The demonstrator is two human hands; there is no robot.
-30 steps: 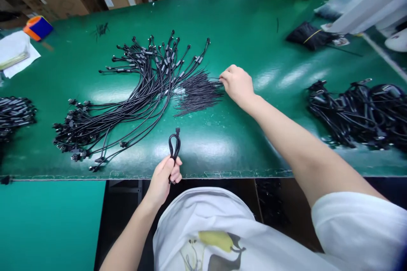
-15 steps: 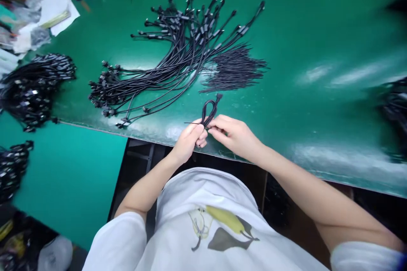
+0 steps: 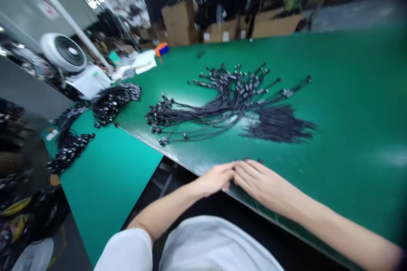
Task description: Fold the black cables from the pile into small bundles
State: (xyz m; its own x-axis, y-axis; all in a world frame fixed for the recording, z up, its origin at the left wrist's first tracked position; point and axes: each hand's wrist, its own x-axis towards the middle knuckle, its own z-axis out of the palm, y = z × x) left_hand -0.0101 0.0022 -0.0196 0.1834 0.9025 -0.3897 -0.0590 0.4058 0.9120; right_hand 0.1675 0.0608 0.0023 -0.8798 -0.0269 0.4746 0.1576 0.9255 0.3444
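Close together at the table's front edge, my left hand [image 3: 216, 178] and my right hand [image 3: 259, 181] are both closed, fingertips meeting. Between them is a coiled black cable [image 3: 260, 161], mostly hidden behind the fingers, with only small dark bits showing past the right knuckles. Beyond the hands lies a loose bundle of black cables [image 3: 203, 114] with connectors at both ends. To the right of that bundle, a pile of thin black ties [image 3: 281, 125] is spread flat on the green table [image 3: 343, 106].
On the left, a lower green surface [image 3: 117, 186] holds a heap of black cables [image 3: 71, 148]; another heap [image 3: 114, 99] sits near the corner. A white fan [image 3: 65, 52], an orange and blue object [image 3: 162, 49] and cardboard boxes [image 3: 181, 23] stand farther back.
The head view has tilted up and swung left, bringing the fan and boxes in. My right hand has turned over the coiled cable, whose loop is now hidden.
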